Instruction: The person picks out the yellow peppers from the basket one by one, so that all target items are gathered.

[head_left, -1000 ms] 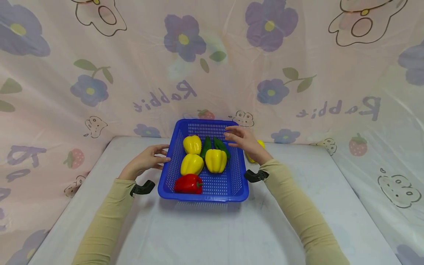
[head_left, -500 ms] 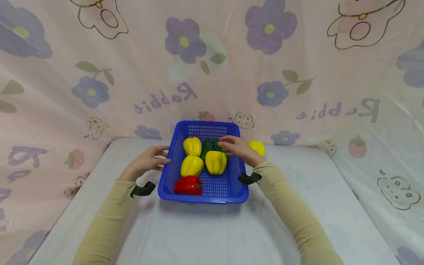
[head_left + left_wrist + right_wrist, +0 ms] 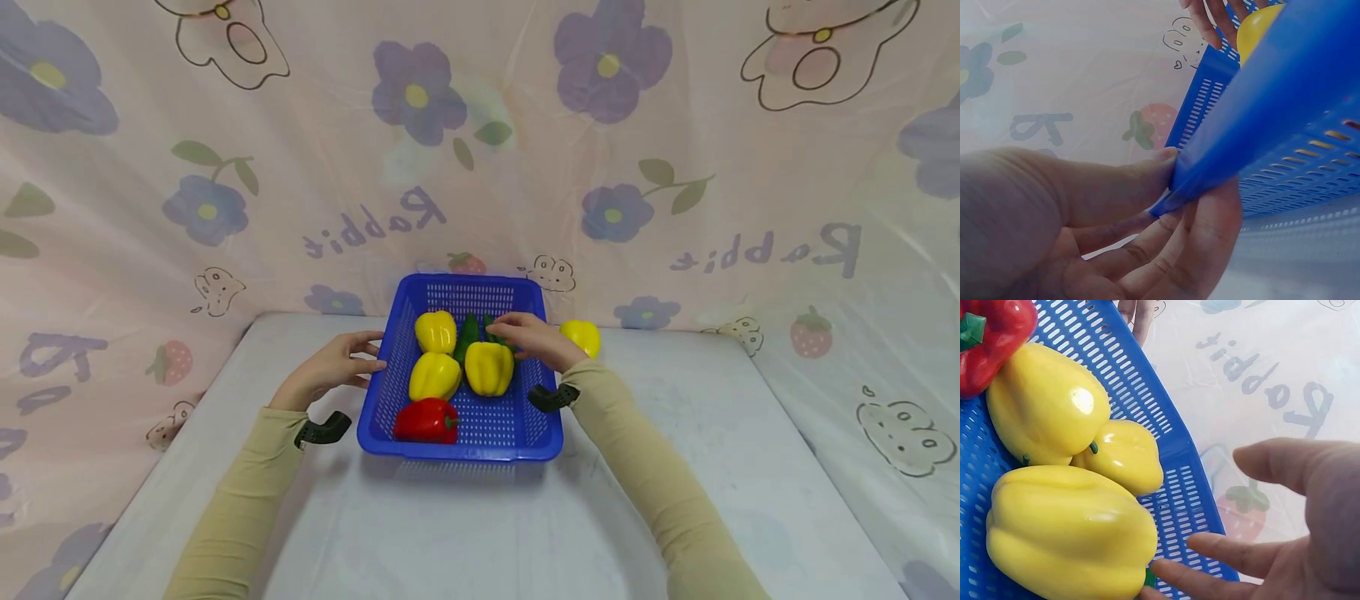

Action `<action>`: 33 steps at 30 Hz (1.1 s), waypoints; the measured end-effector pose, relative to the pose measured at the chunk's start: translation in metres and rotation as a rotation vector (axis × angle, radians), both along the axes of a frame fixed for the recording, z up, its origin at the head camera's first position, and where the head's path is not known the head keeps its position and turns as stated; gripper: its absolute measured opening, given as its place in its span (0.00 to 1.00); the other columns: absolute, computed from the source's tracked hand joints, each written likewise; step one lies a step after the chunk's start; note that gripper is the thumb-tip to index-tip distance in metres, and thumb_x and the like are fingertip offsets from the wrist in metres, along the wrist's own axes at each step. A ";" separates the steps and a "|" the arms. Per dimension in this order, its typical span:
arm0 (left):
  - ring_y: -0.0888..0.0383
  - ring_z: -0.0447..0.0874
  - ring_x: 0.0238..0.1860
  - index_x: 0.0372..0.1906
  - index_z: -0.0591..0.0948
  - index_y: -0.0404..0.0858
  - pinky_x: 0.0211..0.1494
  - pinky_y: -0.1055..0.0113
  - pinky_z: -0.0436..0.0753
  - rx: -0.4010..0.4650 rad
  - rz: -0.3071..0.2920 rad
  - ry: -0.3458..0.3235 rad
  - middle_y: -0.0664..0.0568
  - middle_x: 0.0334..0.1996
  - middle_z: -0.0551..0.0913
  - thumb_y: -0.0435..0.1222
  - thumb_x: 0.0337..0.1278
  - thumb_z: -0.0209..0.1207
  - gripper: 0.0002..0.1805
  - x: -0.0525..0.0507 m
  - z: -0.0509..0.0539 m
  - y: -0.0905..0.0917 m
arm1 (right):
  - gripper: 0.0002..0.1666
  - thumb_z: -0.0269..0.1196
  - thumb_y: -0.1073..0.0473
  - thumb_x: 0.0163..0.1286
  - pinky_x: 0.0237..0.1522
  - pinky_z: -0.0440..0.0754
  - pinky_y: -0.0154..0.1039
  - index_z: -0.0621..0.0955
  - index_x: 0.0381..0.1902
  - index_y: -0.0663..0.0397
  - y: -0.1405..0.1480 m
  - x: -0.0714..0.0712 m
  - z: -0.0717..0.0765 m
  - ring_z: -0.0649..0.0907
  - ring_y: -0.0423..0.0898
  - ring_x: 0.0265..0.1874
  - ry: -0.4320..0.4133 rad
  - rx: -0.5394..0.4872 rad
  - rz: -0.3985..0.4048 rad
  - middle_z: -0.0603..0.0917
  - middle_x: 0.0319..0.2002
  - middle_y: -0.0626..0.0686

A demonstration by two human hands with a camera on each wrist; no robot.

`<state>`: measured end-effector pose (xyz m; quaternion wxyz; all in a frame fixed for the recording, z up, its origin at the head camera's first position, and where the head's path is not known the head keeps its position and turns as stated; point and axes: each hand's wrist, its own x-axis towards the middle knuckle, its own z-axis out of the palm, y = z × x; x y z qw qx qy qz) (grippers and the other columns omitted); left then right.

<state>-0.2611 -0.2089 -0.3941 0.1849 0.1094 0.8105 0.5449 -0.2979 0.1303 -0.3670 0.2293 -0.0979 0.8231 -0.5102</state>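
A blue perforated basket (image 3: pixel 457 452) stands on the white table. My left hand (image 3: pixel 330 367) grips its left rim, thumb above and fingers below in the left wrist view. Inside lie yellow bell peppers (image 3: pixel 435 377), a red bell pepper (image 3: pixel 426 421) and long dark green vegetables (image 3: pixel 467 335), partly hidden. My right hand (image 3: pixel 536 337) reaches over the right rim, close to the right-hand yellow bell pepper (image 3: pixel 1072 531). Its fingers are extended, thumb apart, holding nothing in the right wrist view; fingertips are at the pepper's edge, contact unclear.
Another yellow bell pepper (image 3: pixel 582 337) lies on the table outside the basket, just right of it and behind my right wrist. A patterned curtain (image 3: pixel 480 167) hangs close behind the basket and along both sides. Black wrist mounts (image 3: pixel 553 398) stick out from the sleeves.
My right hand has moved down and left, from above the right rim to beside the yellow pepper in the basket. The outside pepper shows more fully. My left hand stays on the rim.
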 end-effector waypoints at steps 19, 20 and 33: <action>0.48 0.82 0.41 0.72 0.57 0.31 0.43 0.55 0.84 0.009 0.000 -0.007 0.31 0.53 0.71 0.31 0.64 0.58 0.35 -0.002 -0.001 -0.001 | 0.34 0.60 0.43 0.67 0.56 0.73 0.60 0.71 0.63 0.58 -0.009 -0.006 -0.006 0.72 0.56 0.57 -0.070 0.145 -0.004 0.72 0.60 0.58; 0.48 0.82 0.41 0.72 0.57 0.31 0.43 0.55 0.84 0.008 -0.001 -0.006 0.31 0.53 0.71 0.31 0.64 0.58 0.35 -0.001 -0.001 0.000 | 0.34 0.60 0.44 0.67 0.55 0.74 0.60 0.71 0.63 0.58 -0.009 -0.006 -0.006 0.72 0.56 0.58 -0.070 0.154 -0.006 0.72 0.60 0.58; 0.48 0.81 0.41 0.72 0.56 0.30 0.43 0.55 0.84 0.001 0.001 -0.006 0.31 0.53 0.71 0.31 0.64 0.57 0.35 0.000 0.000 0.000 | 0.37 0.70 0.57 0.60 0.54 0.76 0.57 0.70 0.64 0.60 -0.013 -0.009 -0.011 0.76 0.55 0.54 -0.033 0.247 0.045 0.71 0.61 0.60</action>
